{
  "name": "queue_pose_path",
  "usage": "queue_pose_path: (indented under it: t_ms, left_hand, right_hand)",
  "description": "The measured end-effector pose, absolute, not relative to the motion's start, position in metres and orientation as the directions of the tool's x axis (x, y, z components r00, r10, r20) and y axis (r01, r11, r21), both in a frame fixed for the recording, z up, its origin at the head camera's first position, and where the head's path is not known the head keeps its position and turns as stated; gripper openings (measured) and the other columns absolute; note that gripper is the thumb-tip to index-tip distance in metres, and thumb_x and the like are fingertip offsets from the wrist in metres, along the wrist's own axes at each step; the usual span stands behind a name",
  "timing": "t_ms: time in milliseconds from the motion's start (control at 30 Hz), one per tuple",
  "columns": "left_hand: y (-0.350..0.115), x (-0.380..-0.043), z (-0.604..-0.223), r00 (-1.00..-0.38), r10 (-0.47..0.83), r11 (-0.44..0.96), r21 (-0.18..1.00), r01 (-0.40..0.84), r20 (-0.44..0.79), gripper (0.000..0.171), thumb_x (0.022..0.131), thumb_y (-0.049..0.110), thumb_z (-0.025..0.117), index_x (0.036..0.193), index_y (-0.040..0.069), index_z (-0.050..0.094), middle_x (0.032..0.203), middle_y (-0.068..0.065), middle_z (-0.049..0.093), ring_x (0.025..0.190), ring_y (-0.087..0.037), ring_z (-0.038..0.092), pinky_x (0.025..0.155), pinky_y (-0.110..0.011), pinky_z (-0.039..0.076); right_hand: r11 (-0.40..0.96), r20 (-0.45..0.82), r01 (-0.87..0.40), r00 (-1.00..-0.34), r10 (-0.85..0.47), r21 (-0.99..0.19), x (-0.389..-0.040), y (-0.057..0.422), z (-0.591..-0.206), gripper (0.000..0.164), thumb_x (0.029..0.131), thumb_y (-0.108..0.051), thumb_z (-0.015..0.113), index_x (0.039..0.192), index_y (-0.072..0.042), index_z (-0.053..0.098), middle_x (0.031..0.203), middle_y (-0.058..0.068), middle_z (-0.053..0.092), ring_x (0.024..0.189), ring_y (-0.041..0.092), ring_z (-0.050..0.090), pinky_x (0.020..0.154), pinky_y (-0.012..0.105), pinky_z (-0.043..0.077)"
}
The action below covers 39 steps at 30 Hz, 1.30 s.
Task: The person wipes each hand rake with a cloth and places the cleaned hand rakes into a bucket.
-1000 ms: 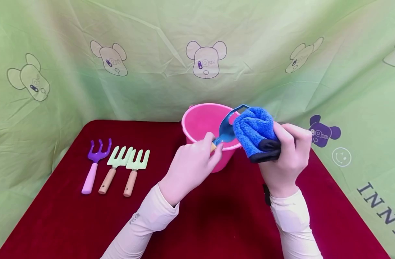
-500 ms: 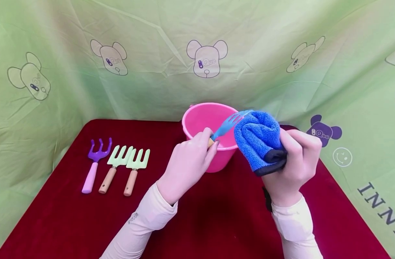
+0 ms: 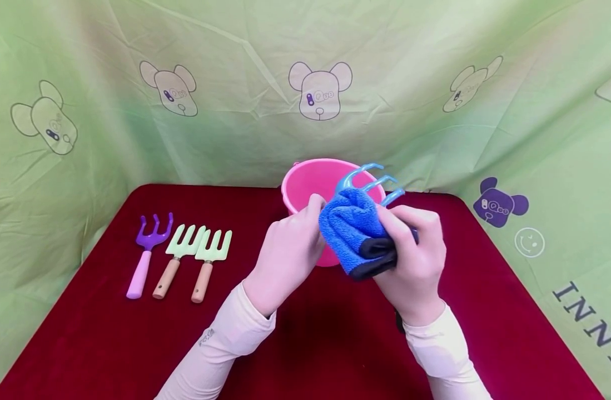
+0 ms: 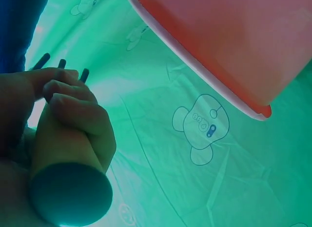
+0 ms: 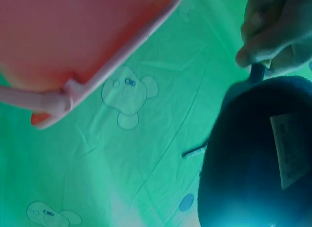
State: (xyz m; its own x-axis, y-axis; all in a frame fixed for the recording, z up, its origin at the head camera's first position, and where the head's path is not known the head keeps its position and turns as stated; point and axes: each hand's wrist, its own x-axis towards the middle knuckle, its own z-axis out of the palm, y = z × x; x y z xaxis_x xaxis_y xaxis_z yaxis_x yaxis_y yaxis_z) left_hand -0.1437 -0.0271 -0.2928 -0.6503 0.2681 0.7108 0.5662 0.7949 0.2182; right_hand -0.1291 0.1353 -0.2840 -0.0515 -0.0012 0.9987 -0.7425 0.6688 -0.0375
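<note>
Rake [image 3: 346, 181] in L grip [image 3: 290, 247] — cloth [image 3: 352, 222] in R grip [image 3: 417, 253].

It's a draped booth, w/ green cloth [image 3: 235, 139] on 3 tbl [image 3: 135, 344] sides.

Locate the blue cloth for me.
In the head view, the blue cloth is right of centre, gripped by the right hand, beside the left hand and in front of the pink bucket, hiding part of the blue fork.
</note>
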Motion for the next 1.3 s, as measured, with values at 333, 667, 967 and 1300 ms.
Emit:
queue_pose_path:
  t_ms: [333, 667, 967, 1300]
  left_hand:
    - [-0.029, -0.142, -0.292, -0.615, 0.260, 0.757, 0.238, 0.608, 0.745, 0.010, 0.087, 0.016, 0.067, 0.083, 0.009, 0.061, 0.069, -0.001, 0.063, 0.062, -0.016, 0.063, 0.046, -0.033, 0.053]
    - [-0.029, -0.141, -0.291, -0.567, 0.296, 0.790, 0.136, 0.597, 0.768, 0.019, 0.084, 0.022, 0.070, 0.078, 0.009, 0.058, 0.066, -0.002, 0.062, 0.054, -0.015, 0.059, 0.043, -0.031, 0.051]
    - [-0.028, -0.143, -0.290, -0.522, 0.316, 0.817, 0.052, 0.575, 0.792, 0.024, 0.086, 0.021, 0.069, 0.071, 0.009, 0.055, 0.059, -0.003, 0.054, 0.045, -0.013, 0.047, 0.037, -0.027, 0.042]
    - [-0.027, -0.143, -0.289, -0.530, 0.340, 0.823, 0.027, 0.567, 0.777, 0.023, 0.086, 0.025, 0.070, 0.073, 0.010, 0.059, 0.061, -0.002, 0.055, 0.046, -0.013, 0.049, 0.038, -0.026, 0.044]
  right_hand:
    - [0.733, 0.984, -0.678, -0.161, -0.081, -0.051, -0.134, 0.135, -0.292, 0.023, 0.081, -0.016, 0.072, 0.097, 0.000, 0.070, 0.090, 0.027, 0.062, 0.079, 0.040, 0.060, 0.062, 0.054, 0.051]
    - [0.713, 0.973, -0.691, -0.226, -0.058, -0.118, -0.134, 0.137, -0.294, 0.030, 0.069, 0.000, 0.077, 0.098, 0.000, 0.069, 0.093, 0.029, 0.061, 0.081, 0.039, 0.061, 0.063, 0.052, 0.052]
    - [0.687, 0.960, -0.704, -0.278, -0.034, -0.179, -0.138, 0.139, -0.292, 0.034, 0.067, 0.003, 0.077, 0.100, 0.003, 0.069, 0.096, 0.030, 0.061, 0.090, 0.039, 0.062, 0.074, 0.052, 0.054]
    - [0.686, 0.952, -0.695, -0.307, -0.010, -0.217, -0.139, 0.141, -0.291, 0.032, 0.069, 0.003, 0.075, 0.100, 0.004, 0.069, 0.095, 0.030, 0.060, 0.090, 0.038, 0.061, 0.076, 0.048, 0.052]
